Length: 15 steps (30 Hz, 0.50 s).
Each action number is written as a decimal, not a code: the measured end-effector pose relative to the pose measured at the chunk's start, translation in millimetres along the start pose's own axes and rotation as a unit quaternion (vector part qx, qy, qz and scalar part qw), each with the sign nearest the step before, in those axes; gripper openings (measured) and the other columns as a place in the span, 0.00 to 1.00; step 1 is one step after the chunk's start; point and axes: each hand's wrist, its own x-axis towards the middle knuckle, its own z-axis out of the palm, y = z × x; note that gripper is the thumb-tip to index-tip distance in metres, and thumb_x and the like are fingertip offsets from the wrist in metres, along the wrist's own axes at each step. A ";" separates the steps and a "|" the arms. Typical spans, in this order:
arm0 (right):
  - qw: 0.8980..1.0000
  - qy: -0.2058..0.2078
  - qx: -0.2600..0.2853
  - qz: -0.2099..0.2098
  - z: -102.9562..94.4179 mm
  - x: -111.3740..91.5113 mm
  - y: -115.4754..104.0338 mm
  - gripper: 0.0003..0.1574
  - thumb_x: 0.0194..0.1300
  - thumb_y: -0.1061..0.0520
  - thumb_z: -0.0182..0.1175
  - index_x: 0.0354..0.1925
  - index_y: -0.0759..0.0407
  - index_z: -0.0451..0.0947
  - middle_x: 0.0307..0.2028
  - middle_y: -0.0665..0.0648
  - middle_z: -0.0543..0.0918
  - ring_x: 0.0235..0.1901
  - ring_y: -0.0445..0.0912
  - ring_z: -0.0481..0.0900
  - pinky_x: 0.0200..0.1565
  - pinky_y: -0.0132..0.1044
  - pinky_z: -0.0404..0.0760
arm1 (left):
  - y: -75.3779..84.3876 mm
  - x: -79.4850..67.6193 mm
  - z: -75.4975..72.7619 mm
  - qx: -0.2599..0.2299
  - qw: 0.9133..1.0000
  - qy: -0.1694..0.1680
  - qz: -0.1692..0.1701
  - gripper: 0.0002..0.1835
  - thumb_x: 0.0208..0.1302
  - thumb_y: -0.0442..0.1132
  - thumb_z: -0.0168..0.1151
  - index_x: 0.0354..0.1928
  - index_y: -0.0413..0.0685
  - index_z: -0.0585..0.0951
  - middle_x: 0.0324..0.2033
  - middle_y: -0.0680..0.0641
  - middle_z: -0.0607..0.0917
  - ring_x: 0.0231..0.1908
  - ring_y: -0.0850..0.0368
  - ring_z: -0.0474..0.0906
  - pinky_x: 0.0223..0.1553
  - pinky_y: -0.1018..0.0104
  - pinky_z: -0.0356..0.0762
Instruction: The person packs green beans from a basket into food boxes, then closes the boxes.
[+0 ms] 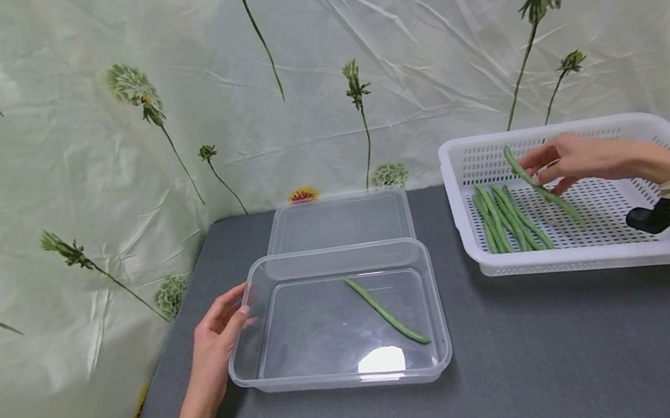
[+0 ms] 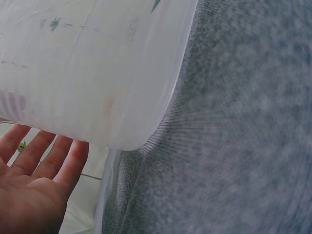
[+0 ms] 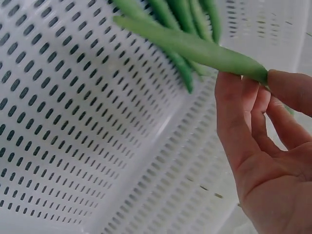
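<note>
A green bean (image 1: 548, 193) is pinched between the thumb and fingers of my right hand (image 1: 584, 158), raised over the white perforated basket (image 1: 612, 253). The right wrist view shows this bean (image 3: 195, 48) lying across the fingertips, its near end under the thumb. Several more green beans (image 1: 508, 219) lie side by side at the basket's left. My left hand (image 1: 215, 345) touches the left wall of a clear plastic container (image 1: 349, 378). Its fingers (image 2: 68, 163) look nearly straight in the left wrist view, tips against the wall. One green bean (image 1: 387, 312) lies inside the container.
A clear flat lid (image 1: 340, 223) lies just behind the container. The grey tabletop (image 1: 469, 392) ends at a floral-print sheet (image 1: 299, 68) along the back and left. The basket stands to the right, with a gap between it and the container.
</note>
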 end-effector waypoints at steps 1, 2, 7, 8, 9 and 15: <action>1.000 0.003 0.002 -0.001 -0.6 -2.0 -2.2 0.34 0.69 0.66 0.56 0.66 0.81 0.57 0.61 0.78 0.68 0.50 0.50 0.78 0.43 0.44 0.84 | -0.2 0.3 0.0 0.001 1.000 0.000 0.001 0.22 0.75 0.41 0.55 0.67 0.41 0.71 0.61 0.34 0.75 0.58 0.53 0.76 0.47 0.67 0.79; 1.000 0.006 0.004 -0.003 -1.2 -4.3 -4.5 0.33 0.70 0.66 0.55 0.66 0.80 0.58 0.61 0.77 0.69 0.49 0.49 0.79 0.43 0.44 0.84 | -0.5 0.5 0.0 0.002 1.000 -0.001 0.002 0.22 0.75 0.41 0.55 0.67 0.41 0.71 0.61 0.34 0.75 0.58 0.53 0.76 0.47 0.67 0.80; 0.999 0.013 0.027 -0.013 -3.9 -17.8 -17.1 0.31 0.71 0.63 0.55 0.66 0.75 0.58 0.54 0.69 0.78 0.43 0.49 0.83 0.38 0.47 0.85 | -1.2 0.3 0.0 -0.001 1.000 -0.002 0.006 0.22 0.75 0.40 0.55 0.67 0.41 0.71 0.62 0.34 0.75 0.58 0.54 0.76 0.48 0.67 0.80; 0.999 0.016 0.030 -0.014 -4.0 -20.5 -19.8 0.31 0.71 0.63 0.55 0.66 0.74 0.57 0.52 0.67 0.80 0.43 0.50 0.84 0.37 0.48 0.85 | -1.3 0.1 0.0 -0.002 1.000 -0.002 0.006 0.22 0.75 0.40 0.55 0.67 0.41 0.71 0.62 0.35 0.74 0.58 0.54 0.76 0.48 0.67 0.80; 0.999 0.019 0.032 -0.014 -3.9 -23.2 -22.6 0.32 0.71 0.63 0.56 0.67 0.73 0.57 0.50 0.65 0.81 0.42 0.51 0.84 0.36 0.48 0.85 | -1.2 0.0 -0.1 -0.002 1.000 -0.002 0.006 0.22 0.75 0.40 0.55 0.67 0.41 0.71 0.62 0.35 0.74 0.58 0.54 0.76 0.48 0.67 0.80; 0.999 0.042 0.011 -0.011 3.9 -36.2 -38.2 0.34 0.71 0.62 0.58 0.68 0.72 0.57 0.48 0.63 0.81 0.40 0.52 0.84 0.35 0.48 0.85 | -0.9 0.2 -0.7 0.000 1.000 -0.002 0.001 0.22 0.75 0.41 0.55 0.67 0.42 0.71 0.62 0.37 0.74 0.58 0.55 0.76 0.48 0.66 0.79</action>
